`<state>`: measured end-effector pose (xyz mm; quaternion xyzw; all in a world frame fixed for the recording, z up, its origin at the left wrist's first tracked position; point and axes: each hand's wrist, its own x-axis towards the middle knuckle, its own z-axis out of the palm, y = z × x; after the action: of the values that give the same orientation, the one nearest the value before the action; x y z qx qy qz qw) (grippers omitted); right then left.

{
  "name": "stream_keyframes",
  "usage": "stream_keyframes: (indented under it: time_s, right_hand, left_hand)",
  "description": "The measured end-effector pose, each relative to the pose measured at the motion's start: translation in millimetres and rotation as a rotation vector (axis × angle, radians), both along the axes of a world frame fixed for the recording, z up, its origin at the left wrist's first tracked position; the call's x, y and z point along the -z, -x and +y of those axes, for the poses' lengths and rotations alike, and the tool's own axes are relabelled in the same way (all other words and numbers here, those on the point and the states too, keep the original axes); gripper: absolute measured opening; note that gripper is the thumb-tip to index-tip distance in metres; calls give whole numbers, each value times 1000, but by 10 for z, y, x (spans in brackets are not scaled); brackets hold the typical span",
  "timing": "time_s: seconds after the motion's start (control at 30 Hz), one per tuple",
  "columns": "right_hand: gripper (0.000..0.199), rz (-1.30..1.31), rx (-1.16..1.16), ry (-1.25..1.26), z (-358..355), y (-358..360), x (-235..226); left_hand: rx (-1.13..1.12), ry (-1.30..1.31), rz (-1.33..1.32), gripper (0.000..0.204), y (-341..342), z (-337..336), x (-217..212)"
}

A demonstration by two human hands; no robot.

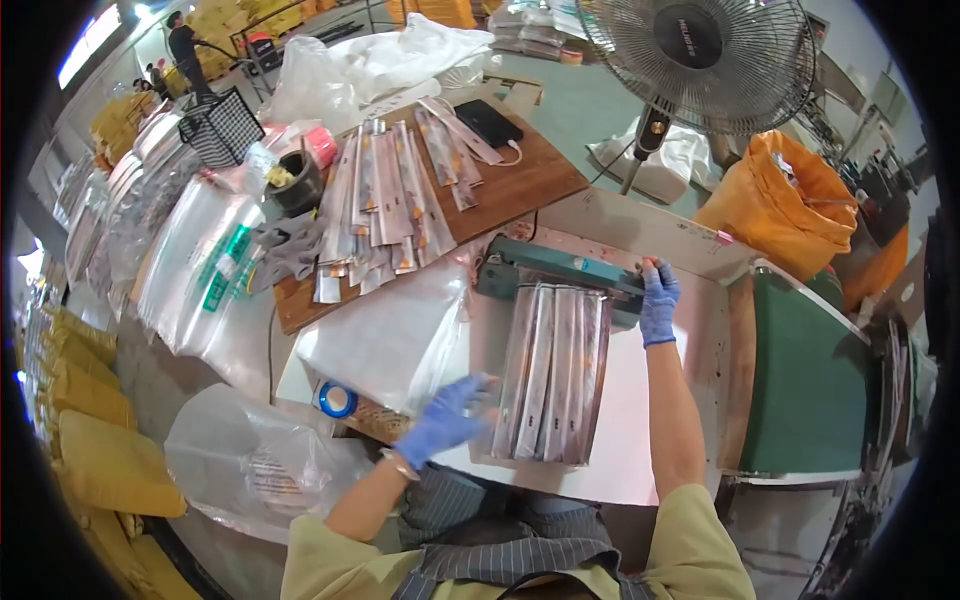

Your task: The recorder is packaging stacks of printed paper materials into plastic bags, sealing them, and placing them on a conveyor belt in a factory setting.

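Observation:
My right hand [660, 302], in a blue glove, grips the right end of the pressing arm of a long green bag sealer [555, 262]. A clear plastic bag [552, 375] holding several long, narrow packets side by side lies in front of the sealer, its far end at the sealer's bar. My left hand [440, 420], also gloved in blue, hovers beside the bag's left edge with its fingers stretched apart and slightly blurred; it holds nothing. Left of the packets lies a stack of clear flat bags [395, 335].
A brown board [545, 185] carries loose narrow packets [385, 195] and a black phone [487, 124]. Grey gloves [285, 250] lie at its left. A fan [690, 45] stands beyond, an orange sack [785, 200] far right, a green conveyor belt [805, 380] at right, a blue tape roll [337, 400] near left.

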<state>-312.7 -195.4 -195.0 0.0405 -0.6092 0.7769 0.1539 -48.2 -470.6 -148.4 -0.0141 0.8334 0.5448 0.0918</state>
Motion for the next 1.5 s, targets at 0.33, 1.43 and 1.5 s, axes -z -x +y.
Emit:
stream_keyframes:
  time_s: [0.33, 1.43, 1.5]
  right_hand:
    - [52, 199, 124, -1001, -725, -1675, 268]
    - [7, 325, -207, -731, -1447, -2772, -555]
    - [8, 287, -252, -663, -1535, -2785, -556]
  left_hand:
    - [-57, 676, 446, 21, 236, -1726, -26]
    - [-250, 732, 652, 34, -128, -209, -220]
    - [-333, 835, 682, 35, -104, -162, -197]
